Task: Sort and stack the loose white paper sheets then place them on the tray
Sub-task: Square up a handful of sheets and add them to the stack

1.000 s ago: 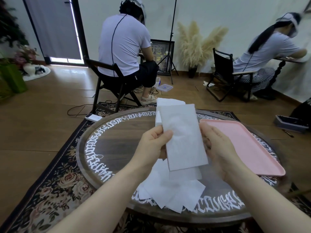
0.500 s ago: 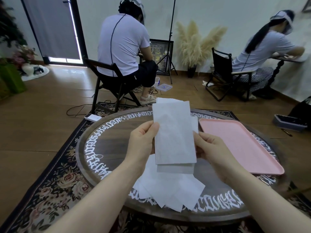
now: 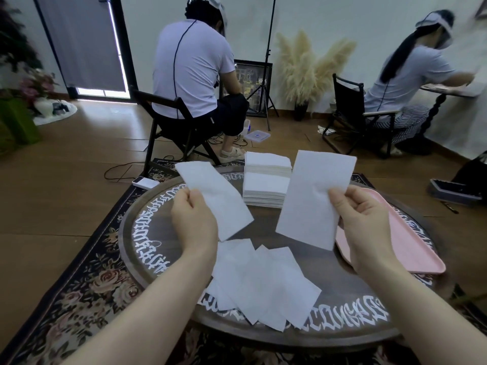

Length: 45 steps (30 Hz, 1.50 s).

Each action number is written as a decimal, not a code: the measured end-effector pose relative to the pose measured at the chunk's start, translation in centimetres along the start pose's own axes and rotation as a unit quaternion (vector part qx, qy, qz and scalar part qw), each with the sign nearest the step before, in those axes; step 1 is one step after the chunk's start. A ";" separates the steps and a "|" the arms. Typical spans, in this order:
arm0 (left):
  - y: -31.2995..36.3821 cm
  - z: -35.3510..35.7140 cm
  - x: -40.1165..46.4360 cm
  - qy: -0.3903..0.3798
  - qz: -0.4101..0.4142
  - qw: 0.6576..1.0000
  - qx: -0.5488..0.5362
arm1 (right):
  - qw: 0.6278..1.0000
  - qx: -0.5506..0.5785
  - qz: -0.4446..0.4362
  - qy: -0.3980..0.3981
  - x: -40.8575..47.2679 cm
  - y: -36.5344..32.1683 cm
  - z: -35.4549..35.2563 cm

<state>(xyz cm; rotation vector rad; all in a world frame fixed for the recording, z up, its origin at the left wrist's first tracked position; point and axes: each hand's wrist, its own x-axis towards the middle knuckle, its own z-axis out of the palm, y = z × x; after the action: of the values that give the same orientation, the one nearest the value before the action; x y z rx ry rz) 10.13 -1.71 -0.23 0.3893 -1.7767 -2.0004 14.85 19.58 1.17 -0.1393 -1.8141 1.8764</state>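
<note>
Down on the patterned rug (image 3: 87,283) stands a round dark table (image 3: 163,233) with white lettering around its rim; its near edge runs out of sight under the person's forearms. On its right side lies a pink tray (image 3: 411,248), partly hidden behind the right hand (image 3: 366,219) and bare as far as I can see. At the far edge sits a neat stack of sheets (image 3: 266,180), its right side covered by a raised sheet. Near the front, loose sheets (image 3: 263,283) lie fanned and overlapping, so their count is hard to tell. The right hand pinches one sheet (image 3: 313,193) at its right edge, long axis near upright, leaning slightly right. The left hand (image 3: 193,219) is closed on another sheet (image 3: 213,196), thumb in front, its long axis slanting from upper left to lower right. Both sheets are held above the table, well apart.
</note>
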 end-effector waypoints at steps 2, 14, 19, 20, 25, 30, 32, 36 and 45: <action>0.0 0.2 -0.5 -0.025 0.021 0.999 0.013 | 1.000 0.012 0.000 0.006 -0.1 -0.2 0.0; 0.2 1.0 -2.4 -0.227 -0.079 0.969 -0.049 | 0.992 0.065 0.059 -0.086 -0.4 0.0 0.9; 0.8 0.9 -3.2 -0.287 -0.079 0.952 -0.075 | 0.993 0.024 0.101 -0.052 -0.7 0.6 1.0; 0.9 0.8 -3.3 -0.291 -0.081 0.950 -0.078 | 0.993 0.016 0.106 -0.051 -0.8 0.5 1.1; 1.3 0.7 -3.7 -0.309 -0.073 0.939 -0.130 | 0.992 0.025 0.110 -0.049 -1.0 0.3 1.1; 1.0 0.7 -3.6 -0.328 -0.035 0.935 -0.133 | 0.991 0.044 0.110 -0.064 -1.1 0.1 1.2; 0.8 0.7 -3.6 -0.331 -0.024 0.933 -0.138 | 0.989 0.052 0.111 -0.083 -1.2 -0.1 1.2; 1.0 0.8 -3.6 -0.328 -0.024 0.936 -0.127 | 0.989 0.030 0.107 -0.101 -1.2 -0.1 1.0; 1.2 0.8 -4.1 -0.359 -0.062 0.926 -0.096 | 0.989 0.074 0.069 -0.112 -1.2 -0.3 1.2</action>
<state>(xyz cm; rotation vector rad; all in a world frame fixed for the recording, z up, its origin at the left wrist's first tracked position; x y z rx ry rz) 13.44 0.91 0.71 -0.3597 -1.9420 -2.5972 15.42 17.98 1.24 -0.0007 -1.8405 2.1934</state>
